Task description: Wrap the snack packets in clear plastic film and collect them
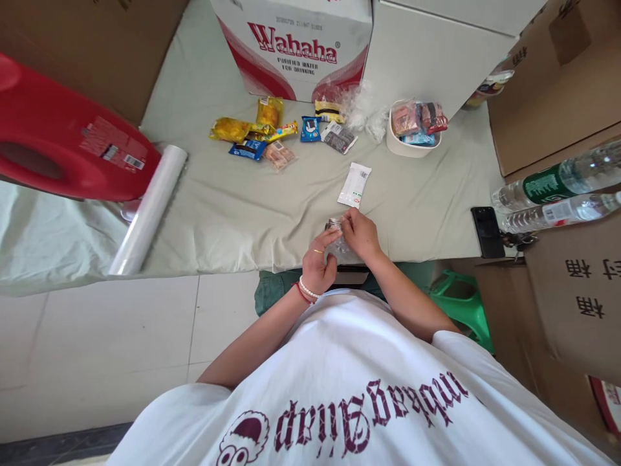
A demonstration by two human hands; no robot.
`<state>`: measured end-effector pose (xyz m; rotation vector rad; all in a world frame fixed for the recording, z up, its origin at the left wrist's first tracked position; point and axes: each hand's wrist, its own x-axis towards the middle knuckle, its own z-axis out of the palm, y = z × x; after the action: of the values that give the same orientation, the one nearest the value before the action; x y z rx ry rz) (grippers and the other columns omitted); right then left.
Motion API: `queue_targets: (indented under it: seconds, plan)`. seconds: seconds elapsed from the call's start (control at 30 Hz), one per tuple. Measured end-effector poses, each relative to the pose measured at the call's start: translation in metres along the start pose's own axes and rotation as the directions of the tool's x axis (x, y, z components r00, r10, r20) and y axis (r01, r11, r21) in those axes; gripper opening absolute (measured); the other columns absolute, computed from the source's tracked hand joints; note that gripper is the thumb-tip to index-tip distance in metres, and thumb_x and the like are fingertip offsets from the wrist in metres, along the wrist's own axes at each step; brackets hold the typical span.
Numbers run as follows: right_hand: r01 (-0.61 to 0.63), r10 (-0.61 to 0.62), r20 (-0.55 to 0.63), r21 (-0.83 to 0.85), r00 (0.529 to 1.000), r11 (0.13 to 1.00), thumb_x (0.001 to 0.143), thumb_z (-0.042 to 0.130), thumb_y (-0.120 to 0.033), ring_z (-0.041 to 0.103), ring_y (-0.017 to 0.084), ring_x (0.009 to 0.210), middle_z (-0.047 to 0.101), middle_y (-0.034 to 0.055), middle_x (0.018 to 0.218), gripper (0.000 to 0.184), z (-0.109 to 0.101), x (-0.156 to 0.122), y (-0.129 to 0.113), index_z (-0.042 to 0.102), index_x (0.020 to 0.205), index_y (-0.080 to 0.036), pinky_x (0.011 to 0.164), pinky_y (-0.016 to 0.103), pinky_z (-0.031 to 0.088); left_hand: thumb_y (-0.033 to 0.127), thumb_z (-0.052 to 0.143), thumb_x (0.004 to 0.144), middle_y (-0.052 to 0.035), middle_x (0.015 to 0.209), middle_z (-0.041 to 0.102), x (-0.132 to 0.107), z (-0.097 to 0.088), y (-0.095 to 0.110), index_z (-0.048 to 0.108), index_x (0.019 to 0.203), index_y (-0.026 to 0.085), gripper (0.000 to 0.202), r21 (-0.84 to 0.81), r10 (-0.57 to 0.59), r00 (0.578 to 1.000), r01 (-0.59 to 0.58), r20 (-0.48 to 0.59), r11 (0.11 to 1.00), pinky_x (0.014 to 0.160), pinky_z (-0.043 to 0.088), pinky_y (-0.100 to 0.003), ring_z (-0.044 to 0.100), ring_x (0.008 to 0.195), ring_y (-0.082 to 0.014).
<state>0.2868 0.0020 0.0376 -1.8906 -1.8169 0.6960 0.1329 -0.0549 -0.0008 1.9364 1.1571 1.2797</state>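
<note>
My left hand (320, 264), wearing a ring and bracelets, lies near the table's front edge with its fingers closed over crinkled clear plastic (342, 244). A small dark and silvery thing shows under the plastic by the fingertips; its kind I cannot make out. On the other side, my right hand (361, 234) pinches the plastic's edge between thumb and finger. Just beyond the right hand lies a white packet (354, 184) with green and red print, flat on the cloth.
Several snack packets (247, 150) and crumpled plastic film (361, 110) lie farther back. A white tub (412, 150) holds more packets. The plastic wrap roll (150, 210) and red jug (72, 136) stand left; bottles (557, 213) and a phone (488, 232) lie right. A Wahaha carton (295, 77) stands behind.
</note>
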Motion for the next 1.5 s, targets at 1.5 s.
queue_targets:
  seconds: [1.5]
  plan:
    - [-0.267, 0.243, 0.154, 0.785, 0.958, 0.559, 0.087, 0.066, -0.057, 0.061, 0.017, 0.076, 0.061, -0.0027, 0.085, 0.042, -0.007, -0.05, 0.031, 0.052, 0.112, -0.027, 0.069, 0.03, 0.055, 0.026, 0.056, 0.095, -0.0068, 0.119, 0.076, -0.002, 0.019, 0.039, 0.072, 0.082, 0.024, 0.02, -0.015, 0.094, 0.936, -0.095, 0.34, 0.995, 0.123, 0.036, -0.061, 0.048, 0.147, -0.0315]
